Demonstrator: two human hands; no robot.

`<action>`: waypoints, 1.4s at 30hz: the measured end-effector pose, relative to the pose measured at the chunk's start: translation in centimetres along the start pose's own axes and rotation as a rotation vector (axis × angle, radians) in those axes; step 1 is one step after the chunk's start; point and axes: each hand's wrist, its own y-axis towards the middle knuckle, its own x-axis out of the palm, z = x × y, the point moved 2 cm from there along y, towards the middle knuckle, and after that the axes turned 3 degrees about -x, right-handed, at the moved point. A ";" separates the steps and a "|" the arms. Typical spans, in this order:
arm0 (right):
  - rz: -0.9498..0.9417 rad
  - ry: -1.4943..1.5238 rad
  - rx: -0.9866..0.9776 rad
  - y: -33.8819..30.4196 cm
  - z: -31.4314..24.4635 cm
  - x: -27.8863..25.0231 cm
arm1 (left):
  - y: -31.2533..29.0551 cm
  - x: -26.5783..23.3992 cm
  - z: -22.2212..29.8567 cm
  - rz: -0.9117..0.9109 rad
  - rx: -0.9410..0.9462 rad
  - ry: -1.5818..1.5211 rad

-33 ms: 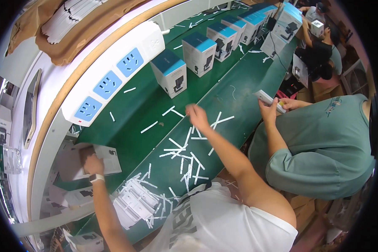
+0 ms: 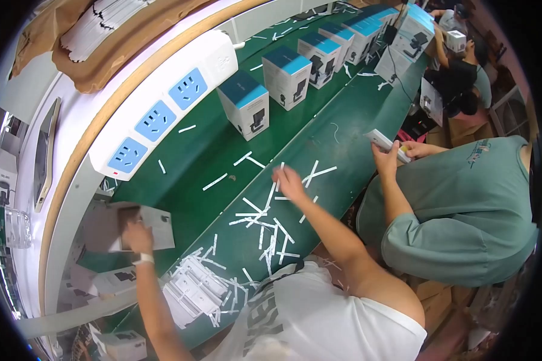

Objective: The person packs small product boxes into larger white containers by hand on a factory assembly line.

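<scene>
At the left of the bench, my left hand (image 2: 137, 236), a pale band on its wrist, lies over a white carton (image 2: 161, 227). Its fingers bend against the carton's side, next to a brownish patch that may be an opening. My right hand (image 2: 289, 182), slightly blurred, hovers low over the bench's middle with its fingers drawn together. Loose white paper strips (image 2: 256, 215) lie under and around it. Whether a strip is between those fingers I cannot make out. Close to my body sits a heap of flat white pieces (image 2: 194, 289) with more strips around it.
White and blue printed cartons (image 2: 244, 107) stand in a row along the green bench (image 2: 319, 141). A large white power strip (image 2: 162, 114) is mounted at the upper left. On the right, a co-worker in a green shirt (image 2: 457, 210) holds a small white box (image 2: 386, 143).
My right hand has moved slightly right and down, nearer the loose strips. My left hand has shifted a little to the right along the carton, which stays in place.
</scene>
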 end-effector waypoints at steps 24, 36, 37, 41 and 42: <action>-0.512 0.141 0.429 -22.2 2.0 20.6 | -27.6 12.8 -14.3 0.303 -0.748 -0.669; -0.665 0.068 0.760 -27.0 2.7 15.5 | -34.0 18.6 -21.2 -0.075 -1.036 -0.364; -0.641 0.121 0.803 -27.8 3.4 13.7 | -31.3 17.2 -20.1 0.073 -0.982 -0.372; -0.711 0.209 0.795 -26.3 2.0 12.2 | -31.2 2.9 -13.3 0.675 -1.101 -1.303; -0.743 0.164 0.790 -26.5 4.4 12.0 | -29.9 -0.4 -9.6 0.963 -0.890 -1.517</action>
